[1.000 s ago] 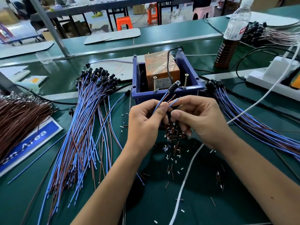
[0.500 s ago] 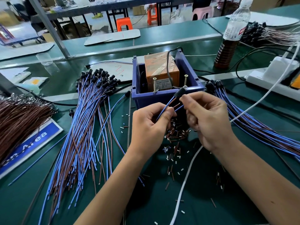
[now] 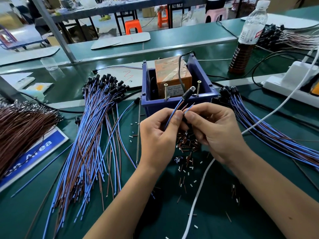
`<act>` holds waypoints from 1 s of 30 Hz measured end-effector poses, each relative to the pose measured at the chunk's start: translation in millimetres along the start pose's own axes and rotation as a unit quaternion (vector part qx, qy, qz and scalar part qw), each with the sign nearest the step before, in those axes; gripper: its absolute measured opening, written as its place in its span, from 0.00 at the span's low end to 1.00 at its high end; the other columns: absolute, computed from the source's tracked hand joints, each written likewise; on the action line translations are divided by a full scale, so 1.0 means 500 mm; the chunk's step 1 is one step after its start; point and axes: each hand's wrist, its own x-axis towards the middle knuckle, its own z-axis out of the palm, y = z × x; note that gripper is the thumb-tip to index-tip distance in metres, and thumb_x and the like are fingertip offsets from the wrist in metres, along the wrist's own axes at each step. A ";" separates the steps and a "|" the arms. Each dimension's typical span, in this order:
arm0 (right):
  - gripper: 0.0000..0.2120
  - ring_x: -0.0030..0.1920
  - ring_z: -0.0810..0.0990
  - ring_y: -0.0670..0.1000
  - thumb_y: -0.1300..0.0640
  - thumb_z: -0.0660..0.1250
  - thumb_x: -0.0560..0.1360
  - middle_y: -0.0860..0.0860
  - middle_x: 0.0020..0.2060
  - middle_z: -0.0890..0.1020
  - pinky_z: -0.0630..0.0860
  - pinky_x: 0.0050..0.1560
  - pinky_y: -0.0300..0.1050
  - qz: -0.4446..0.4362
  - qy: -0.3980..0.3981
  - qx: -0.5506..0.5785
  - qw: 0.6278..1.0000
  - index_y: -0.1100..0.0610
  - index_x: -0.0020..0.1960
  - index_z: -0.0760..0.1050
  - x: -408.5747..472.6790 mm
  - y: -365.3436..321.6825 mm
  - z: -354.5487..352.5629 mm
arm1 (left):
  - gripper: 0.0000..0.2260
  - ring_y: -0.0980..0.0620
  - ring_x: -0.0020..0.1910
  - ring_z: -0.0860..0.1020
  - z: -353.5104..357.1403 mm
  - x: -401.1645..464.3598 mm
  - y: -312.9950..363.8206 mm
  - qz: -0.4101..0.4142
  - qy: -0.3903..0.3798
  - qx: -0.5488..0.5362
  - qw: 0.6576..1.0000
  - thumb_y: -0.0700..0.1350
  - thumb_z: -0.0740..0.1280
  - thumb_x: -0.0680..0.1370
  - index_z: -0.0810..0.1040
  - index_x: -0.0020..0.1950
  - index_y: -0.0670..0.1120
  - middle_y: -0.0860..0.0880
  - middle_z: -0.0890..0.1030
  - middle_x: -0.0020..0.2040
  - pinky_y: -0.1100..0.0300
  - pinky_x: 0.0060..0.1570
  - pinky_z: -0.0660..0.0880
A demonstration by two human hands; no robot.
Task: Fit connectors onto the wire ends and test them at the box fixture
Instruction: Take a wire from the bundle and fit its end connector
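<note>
Far left on the table lies a brown wire bundle, then a fanned heap of blue and brown wires with black connectors at the far ends, which I judge is waiting for test. My left hand pinches a blue-and-brown wire pair between thumb and forefinger; its black connector, clear tip up, hangs just in front of the blue box fixture and its two upright screws, apart from them. My right hand pinches the pair's bare ends. So this one's fitted, testing not yet done. Cut sleeve bits litter the table below. On the right lies another connector-tipped pile, possibly finished ones.
</note>
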 end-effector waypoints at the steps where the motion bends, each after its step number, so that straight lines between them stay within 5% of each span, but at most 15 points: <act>1: 0.03 0.21 0.69 0.46 0.58 0.75 0.73 0.52 0.29 0.81 0.62 0.20 0.34 0.000 0.001 0.002 1.000 0.56 0.45 0.85 0.000 -0.002 -0.003 | 0.11 0.47 0.36 0.80 0.002 0.000 0.001 0.000 0.004 -0.004 1.000 0.40 0.67 0.83 0.83 0.42 0.41 0.47 0.83 0.36 0.52 0.39 0.78; 4: 0.03 0.22 0.70 0.46 0.57 0.74 0.75 0.52 0.32 0.82 0.63 0.20 0.34 -0.010 -0.007 0.001 1.000 0.56 0.47 0.84 0.001 -0.003 -0.009 | 0.08 0.55 0.39 0.80 0.005 0.000 0.000 0.002 0.016 -0.005 1.000 0.40 0.68 0.83 0.85 0.46 0.42 0.49 0.84 0.38 0.58 0.41 0.78; 17: 0.03 0.23 0.71 0.47 0.54 0.75 0.75 0.54 0.34 0.83 0.64 0.20 0.36 -0.027 0.016 -0.036 0.999 0.53 0.47 0.86 0.006 0.011 -0.005 | 0.06 0.56 0.40 0.83 0.012 -0.001 -0.004 0.023 0.033 0.042 0.998 0.40 0.69 0.82 0.86 0.49 0.43 0.52 0.85 0.39 0.57 0.42 0.79; 22: 0.04 0.21 0.71 0.52 0.58 0.67 0.84 0.54 0.43 0.86 0.64 0.22 0.35 -0.089 0.045 -0.070 0.993 0.56 0.49 0.76 0.007 0.003 -0.016 | 0.08 0.49 0.40 0.79 0.009 -0.003 0.000 0.124 0.173 0.133 0.968 0.42 0.68 0.84 0.85 0.48 0.43 0.50 0.82 0.41 0.48 0.37 0.74; 27: 0.05 0.27 0.75 0.53 0.59 0.67 0.84 0.52 0.38 0.83 0.72 0.28 0.43 -0.175 0.156 -0.211 0.949 0.51 0.50 0.78 0.007 0.006 -0.025 | 0.04 0.53 0.36 0.81 0.005 0.004 0.010 0.092 0.219 0.086 0.968 0.44 0.68 0.83 0.83 0.54 0.50 0.54 0.82 0.36 0.59 0.38 0.76; 30: 0.05 0.37 0.83 0.49 0.60 0.70 0.82 0.47 0.38 0.84 0.77 0.38 0.38 -0.213 0.201 -0.265 0.919 0.51 0.52 0.82 0.012 0.010 -0.026 | 0.04 0.50 0.37 0.83 0.004 0.007 0.016 0.043 0.225 0.057 0.972 0.43 0.70 0.82 0.78 0.54 0.51 0.56 0.84 0.37 0.55 0.38 0.77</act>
